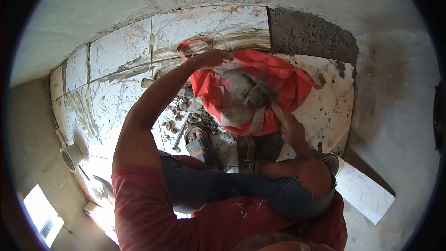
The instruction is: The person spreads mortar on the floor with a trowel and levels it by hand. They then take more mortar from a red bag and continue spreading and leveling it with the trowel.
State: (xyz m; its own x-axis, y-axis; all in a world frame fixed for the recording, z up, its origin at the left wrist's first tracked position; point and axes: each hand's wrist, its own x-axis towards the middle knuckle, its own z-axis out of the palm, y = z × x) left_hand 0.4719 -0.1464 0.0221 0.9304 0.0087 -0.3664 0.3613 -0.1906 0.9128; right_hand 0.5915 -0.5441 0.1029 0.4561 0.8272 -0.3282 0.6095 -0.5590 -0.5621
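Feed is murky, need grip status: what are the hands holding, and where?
Both hold the red bag: left hand on its far rim, right hand on its near edge.

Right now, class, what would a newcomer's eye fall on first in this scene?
The bright red bag, holding grey material, dominates the centre, gripped by the left hand at its top rim, with the right hand at its lower edge. Next comes the rough grey mortar patch at the upper right, beside the smeared tiled floor.
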